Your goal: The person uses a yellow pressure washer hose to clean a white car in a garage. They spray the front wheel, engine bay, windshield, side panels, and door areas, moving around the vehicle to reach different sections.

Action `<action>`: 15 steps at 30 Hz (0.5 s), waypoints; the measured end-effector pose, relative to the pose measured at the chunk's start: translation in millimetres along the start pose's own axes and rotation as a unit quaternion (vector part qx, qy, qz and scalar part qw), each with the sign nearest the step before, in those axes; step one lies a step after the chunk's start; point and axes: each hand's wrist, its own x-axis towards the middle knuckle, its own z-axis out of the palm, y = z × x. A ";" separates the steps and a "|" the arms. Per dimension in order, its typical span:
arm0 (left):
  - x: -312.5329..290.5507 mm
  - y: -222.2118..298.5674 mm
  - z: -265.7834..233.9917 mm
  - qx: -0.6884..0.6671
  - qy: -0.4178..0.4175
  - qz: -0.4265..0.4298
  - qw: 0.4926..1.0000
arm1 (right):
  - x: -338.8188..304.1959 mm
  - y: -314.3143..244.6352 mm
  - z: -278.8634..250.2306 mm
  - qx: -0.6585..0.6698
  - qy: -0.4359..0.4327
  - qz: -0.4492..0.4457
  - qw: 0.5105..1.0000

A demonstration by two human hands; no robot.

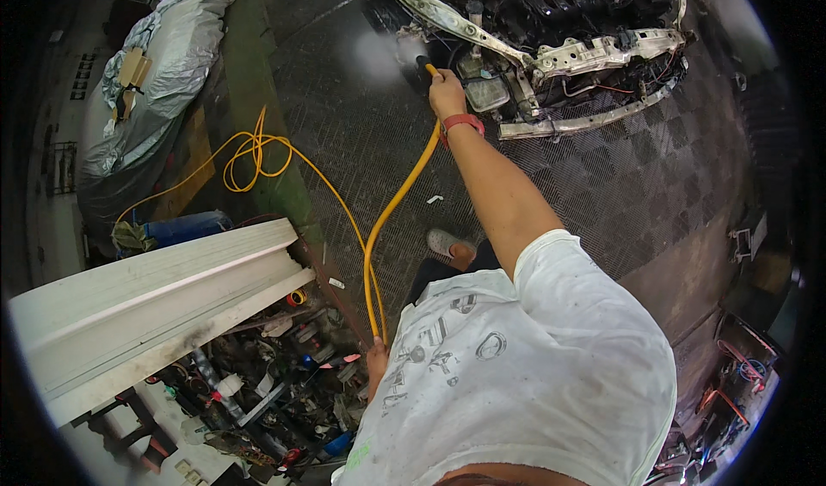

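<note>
My right hand (447,97) is stretched forward and wrapped round the front end of a yellow hose (401,192). A black nozzle (422,60) sits at the hose's tip, with a pale misty spray about it. That tip is beside the left front corner of a stripped car front end (575,56), whose engine lies bare. Down by my left side, my left hand (377,366) is closed on the same hose where it doubles back; my shirt hides part of that hand. A red band circles my right wrist.
Loops of yellow hose (256,155) lie on the dark patterned floor to the left. A long white panel (172,305) stands above a heap of parts (284,391). Behind it, a silver cover (176,56) drapes a large object bearing an opened cardboard box (133,69).
</note>
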 end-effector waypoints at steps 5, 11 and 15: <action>-9.3 26.0 -9.1 -0.018 -0.006 0.036 0.999 | 24.2 29.0 -12.7 0.050 0.005 0.010 0.999; -3.0 65.9 -20.1 -0.024 -0.047 0.067 0.996 | 51.8 50.2 -50.9 0.039 0.029 0.033 0.998; 6.0 84.7 -23.4 0.001 -0.068 0.055 0.996 | 62.8 43.6 -82.4 0.127 -0.002 0.066 0.990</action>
